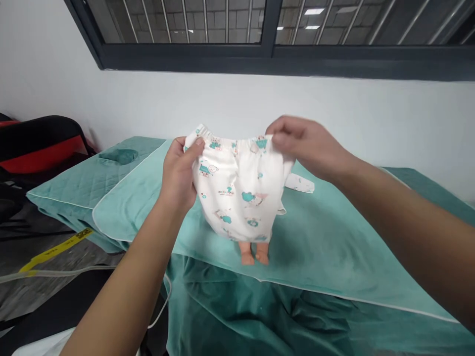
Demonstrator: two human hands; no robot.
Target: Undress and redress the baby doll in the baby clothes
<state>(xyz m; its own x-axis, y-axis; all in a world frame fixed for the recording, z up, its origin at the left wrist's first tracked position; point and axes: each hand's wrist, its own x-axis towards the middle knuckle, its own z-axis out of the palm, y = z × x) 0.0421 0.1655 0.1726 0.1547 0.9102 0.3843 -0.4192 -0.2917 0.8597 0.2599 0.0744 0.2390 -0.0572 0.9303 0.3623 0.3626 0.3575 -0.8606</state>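
White baby pants [237, 193] with a teal and pink cartoon print hang upright between my hands, their elastic waistband at the top. My left hand [181, 170] pinches the left end of the waistband, thumb on the near side. At the right end, my right hand [302, 143] grips the band between thumb and fingers, slightly blurred. Behind the pants lies a doll, mostly hidden; its bare feet [254, 253] show below the cloth. A white printed sleeve [300, 183] shows to the right of the pants.
A teal velvet cover [334, 237] with white piping lies over the massage-type bed, which has a face hole [118, 156] at its left end. A black and red chair [40, 143] stands at left. A yellow tag [55, 251] and a pale cable [74, 271] are at lower left.
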